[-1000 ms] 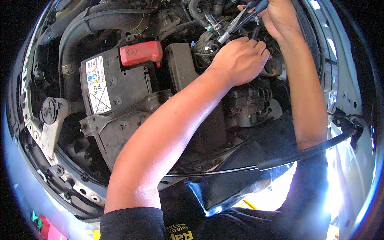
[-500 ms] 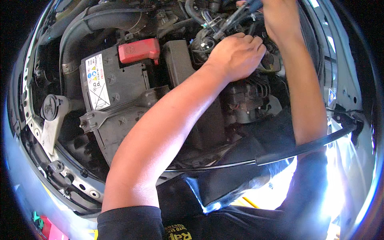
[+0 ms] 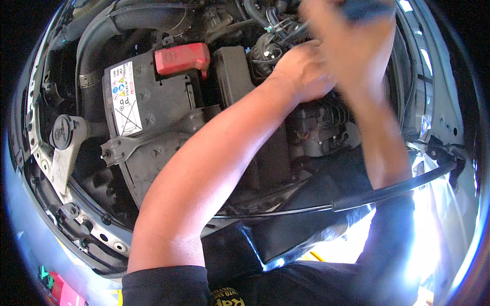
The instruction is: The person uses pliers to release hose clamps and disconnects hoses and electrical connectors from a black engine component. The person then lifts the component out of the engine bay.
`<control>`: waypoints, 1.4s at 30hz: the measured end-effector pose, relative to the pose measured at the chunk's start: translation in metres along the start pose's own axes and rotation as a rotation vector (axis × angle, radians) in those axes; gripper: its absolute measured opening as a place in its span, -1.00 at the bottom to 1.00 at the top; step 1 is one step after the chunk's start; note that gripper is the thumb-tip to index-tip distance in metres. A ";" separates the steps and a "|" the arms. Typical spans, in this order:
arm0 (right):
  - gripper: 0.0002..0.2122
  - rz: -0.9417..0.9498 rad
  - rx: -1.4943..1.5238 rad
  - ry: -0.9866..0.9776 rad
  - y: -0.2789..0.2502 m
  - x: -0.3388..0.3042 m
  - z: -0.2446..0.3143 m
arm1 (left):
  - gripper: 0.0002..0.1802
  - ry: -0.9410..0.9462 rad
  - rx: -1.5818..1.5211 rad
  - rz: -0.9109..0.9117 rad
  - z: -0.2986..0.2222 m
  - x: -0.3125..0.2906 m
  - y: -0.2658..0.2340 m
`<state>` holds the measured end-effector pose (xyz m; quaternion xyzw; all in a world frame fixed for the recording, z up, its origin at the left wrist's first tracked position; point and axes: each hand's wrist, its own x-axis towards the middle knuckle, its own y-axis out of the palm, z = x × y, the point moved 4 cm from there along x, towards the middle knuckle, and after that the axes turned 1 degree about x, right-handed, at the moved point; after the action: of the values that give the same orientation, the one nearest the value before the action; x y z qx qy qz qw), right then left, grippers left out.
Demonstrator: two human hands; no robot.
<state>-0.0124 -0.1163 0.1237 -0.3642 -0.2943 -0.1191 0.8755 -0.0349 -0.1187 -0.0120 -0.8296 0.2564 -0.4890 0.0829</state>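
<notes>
In the engine bay of a car, my left hand (image 3: 302, 70) is curled down among hoses and fittings at the upper middle. Its fingers are closed, and what they grip is hidden beneath it. My right hand (image 3: 357, 48), smeared by motion, is raised just right of and above it. The right hand is closed round dark-blue-handled pliers (image 3: 363, 10); their narrow dark jaws (image 3: 298, 33) reach left toward a hose joint (image 3: 278, 28). Below my left hand sits a metal block with several thin pipes (image 3: 324, 125).
A black car battery (image 3: 153, 158) with a red terminal cover (image 3: 182, 59) and metal hold-down bracket (image 3: 163, 133) lies left of my forearm. Further left stands a capped white filler neck (image 3: 64, 163). A black rod (image 3: 398, 194) crosses in front of my right arm.
My right hand has swung quickly and now overlaps my left hand's edge in view. The left hand stays at nearly the same spot. The whole view has shifted slightly.
</notes>
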 end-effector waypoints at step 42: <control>-0.75 -0.177 -0.035 0.430 -0.003 0.014 -0.008 | -0.82 0.108 0.310 -0.022 -0.012 0.000 -0.014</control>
<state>0.0012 -0.1244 0.1293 -0.3185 -0.1299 -0.2755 0.8977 -0.0399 -0.1055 -0.0007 -0.7822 0.1727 -0.5674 0.1907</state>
